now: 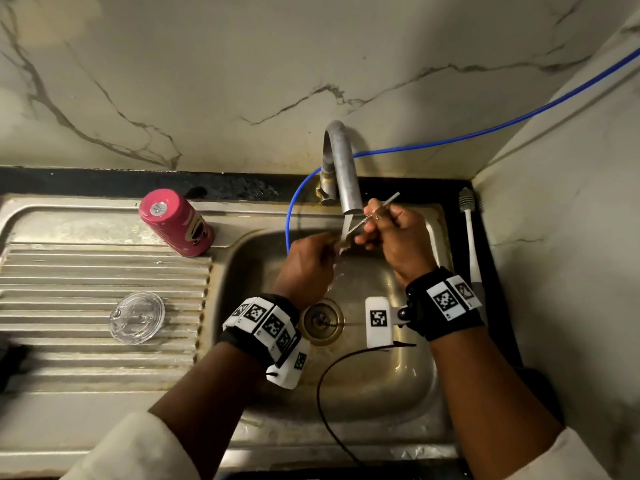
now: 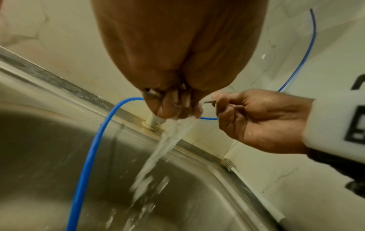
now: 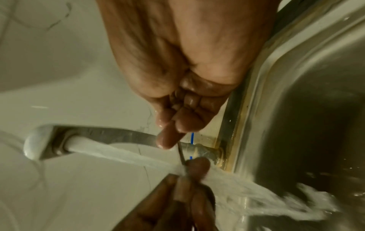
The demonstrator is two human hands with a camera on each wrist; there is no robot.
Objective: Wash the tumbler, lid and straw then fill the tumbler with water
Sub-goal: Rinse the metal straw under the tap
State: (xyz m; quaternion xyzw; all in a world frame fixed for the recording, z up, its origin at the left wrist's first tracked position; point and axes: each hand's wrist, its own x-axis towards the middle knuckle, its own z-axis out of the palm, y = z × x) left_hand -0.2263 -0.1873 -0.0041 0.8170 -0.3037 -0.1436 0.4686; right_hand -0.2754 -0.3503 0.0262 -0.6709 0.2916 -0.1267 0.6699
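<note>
Right hand (image 3: 189, 87) with fingers curled, pinching a thin dark rod (image 3: 182, 154), left hand (image 3: 177, 201) gripping its lower end, faucet (image 3: 88, 139) pouring water (image 3: 227, 176) over both, steel sink (image 3: 316, 109) at right

Two hands at the sink — left hand (image 1: 306, 268), right hand (image 1: 398, 237) — one straw (image 1: 388, 201), one pink tumbler (image 1: 176, 221), one clear lid (image 1: 136, 317), one tap (image 1: 341, 168), one brush (image 1: 469, 233), one blue hose (image 1: 485, 132).

No text, label or number can be read anywhere.
</note>
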